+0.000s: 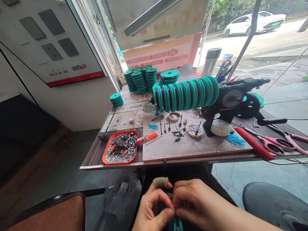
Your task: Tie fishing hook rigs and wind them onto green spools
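Both hands are low at the bottom of the head view, in front of my lap and below the table edge. My left hand (154, 208) has a cloth wrap on one fingertip and its fingers pinch together. My right hand (199, 205) curls over and pinches at the same spot. Between them a small teal item (175, 224) shows, most of it hidden by the fingers. On the table a black winding machine (237, 99) carries a row of teal spools (186, 93) on its shaft.
An orange tray (120, 148) of small metal parts sits at the table's front left. Stacks of teal spools (141, 80) stand at the back. Pink scissors (284, 142), a red-handled tool (253, 144), small dishes and loose hooks lie near the machine. A chair back (48, 211) is lower left.
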`<action>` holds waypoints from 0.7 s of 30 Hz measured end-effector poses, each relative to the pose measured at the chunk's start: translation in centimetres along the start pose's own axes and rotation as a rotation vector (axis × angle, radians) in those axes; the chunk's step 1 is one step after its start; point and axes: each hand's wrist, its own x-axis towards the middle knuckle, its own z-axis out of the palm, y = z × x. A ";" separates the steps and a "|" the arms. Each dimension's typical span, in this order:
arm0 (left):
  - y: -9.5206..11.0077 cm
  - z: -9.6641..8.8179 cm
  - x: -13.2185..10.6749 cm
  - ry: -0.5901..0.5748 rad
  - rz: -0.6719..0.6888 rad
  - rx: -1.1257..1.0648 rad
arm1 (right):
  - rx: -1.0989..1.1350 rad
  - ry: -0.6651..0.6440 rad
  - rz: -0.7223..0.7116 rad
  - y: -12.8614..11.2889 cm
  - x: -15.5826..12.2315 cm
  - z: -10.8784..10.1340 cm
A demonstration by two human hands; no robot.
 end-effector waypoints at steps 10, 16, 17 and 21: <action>-0.4 0.2 -0.4 -0.037 -0.005 -0.019 | 0.074 0.040 0.064 0.0 -0.7 0.7; -0.1 -0.3 -0.2 -0.058 -0.005 0.015 | 0.134 0.029 0.087 0.1 -1.0 0.4; 0.1 -0.4 -0.1 -0.070 -0.009 0.010 | 0.132 0.031 0.084 0.1 -1.0 0.4; 0.6 -0.7 0.4 -0.122 -0.046 -0.024 | 0.146 0.044 0.092 0.2 -1.1 0.5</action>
